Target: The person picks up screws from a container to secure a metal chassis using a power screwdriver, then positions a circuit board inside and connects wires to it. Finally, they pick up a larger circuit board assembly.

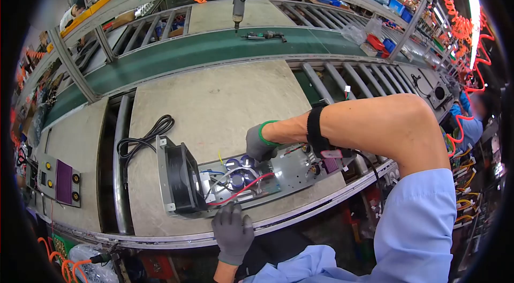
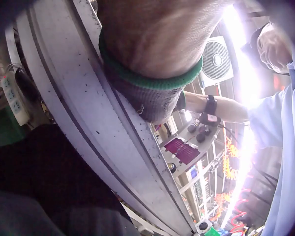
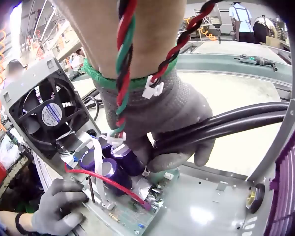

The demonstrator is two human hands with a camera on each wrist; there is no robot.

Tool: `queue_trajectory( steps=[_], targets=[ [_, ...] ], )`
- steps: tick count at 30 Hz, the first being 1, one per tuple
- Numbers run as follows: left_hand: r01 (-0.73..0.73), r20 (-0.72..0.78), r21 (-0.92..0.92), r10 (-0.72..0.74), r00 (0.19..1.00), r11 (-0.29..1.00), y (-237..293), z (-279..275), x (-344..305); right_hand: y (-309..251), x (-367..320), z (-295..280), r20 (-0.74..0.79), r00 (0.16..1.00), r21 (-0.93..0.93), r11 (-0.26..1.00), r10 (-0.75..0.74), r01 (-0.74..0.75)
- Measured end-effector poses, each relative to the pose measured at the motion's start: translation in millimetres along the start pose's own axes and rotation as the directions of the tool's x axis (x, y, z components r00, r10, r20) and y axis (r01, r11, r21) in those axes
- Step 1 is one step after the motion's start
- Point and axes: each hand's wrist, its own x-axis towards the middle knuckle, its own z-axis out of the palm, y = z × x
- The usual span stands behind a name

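Note:
An open metal chassis (image 1: 300, 173) lies on a board, with a black fan (image 1: 179, 178) upright at its left end. Inside are a circuit board (image 3: 137, 216), several purple capacitors (image 3: 115, 174) and a red wire (image 3: 105, 182). My gloved right hand (image 1: 261, 142) reaches in behind the capacitors, fingers curled round thick black cables (image 3: 231, 125) at the circuit board's back edge. Twisted red, black and green wires (image 3: 123, 73) with white connectors cross the right wrist view. My gloved left hand (image 1: 233, 232) rests at the chassis's near side, fingers extended. Its fingers are hidden in the left wrist view.
A coiled black cord (image 1: 144, 141) lies behind the fan. To the left, another unit with a purple panel (image 1: 64, 184) sits beyond a roller (image 1: 122, 170). A screwdriver (image 1: 239, 7) hangs above the green belt (image 1: 203, 44), where another power tool (image 1: 265, 35) lies.

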Motion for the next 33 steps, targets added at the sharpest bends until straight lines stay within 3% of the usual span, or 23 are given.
queue_trajectory(
  steps=[6,9,12,15,19,21,27,29,33],
  targets=[
    [-0.026,0.011,-0.005,0.026,1.000,1.000,-2,1,0,5,0,6,-0.029,0.998,0.234,0.972,0.047,-0.039],
    [-0.031,0.018,-0.008,0.031,0.999,0.999,-2,1,0,1,-4,2,0.006,0.996,-0.174,0.980,-0.094,0.094],
    [-0.036,0.018,-0.006,0.036,0.999,0.999,-3,2,0,6,2,6,-0.012,0.997,-0.069,0.995,-0.074,0.073],
    [-0.035,0.013,-0.006,0.035,0.999,0.999,-2,2,1,5,2,11,-0.043,0.996,0.247,0.967,0.081,-0.068],
    [-0.023,0.001,0.015,0.023,1.000,1.000,-1,4,0,8,2,17,-0.089,0.993,0.392,0.919,0.074,-0.033],
    [-0.020,-0.009,0.036,0.021,1.000,0.999,0,4,0,-1,-31,4,-0.044,0.995,0.535,0.843,0.094,-0.056],
    [0.004,-0.005,0.037,-0.003,1.000,0.999,6,6,2,-2,-8,9,-0.129,0.987,0.440,0.897,0.101,-0.034],
    [0.020,-0.006,0.037,-0.020,1.000,0.999,7,6,2,-3,-2,10,-0.114,0.978,0.483,0.870,0.175,-0.100],
    [0.037,-0.013,0.006,-0.037,0.999,0.999,7,11,-1,-4,3,17,-0.118,0.983,0.462,0.884,0.142,-0.072]
  ],
)
